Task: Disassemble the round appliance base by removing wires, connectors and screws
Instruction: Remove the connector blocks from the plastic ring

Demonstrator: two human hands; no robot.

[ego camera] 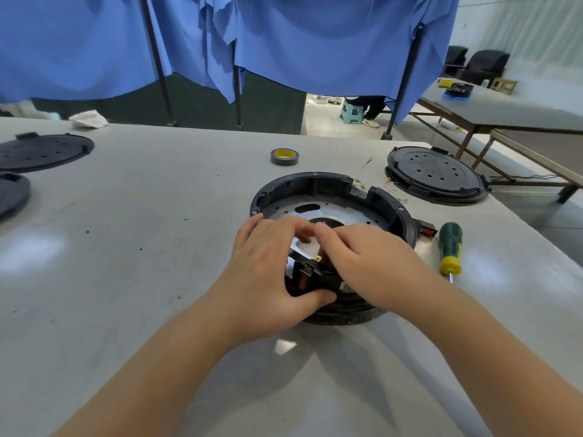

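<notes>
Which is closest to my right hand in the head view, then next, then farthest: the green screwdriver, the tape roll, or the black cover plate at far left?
From the right hand:
1. Green screwdriver, just to its right.
2. Tape roll, beyond the base, toward the curtains.
3. Black cover plate, far left across the table.

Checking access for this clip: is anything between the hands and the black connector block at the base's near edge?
Nothing visible. The left hand already grips the black connector block at the round base's near rim, and the right hand rests over it. The screwdriver lies aside.
</notes>
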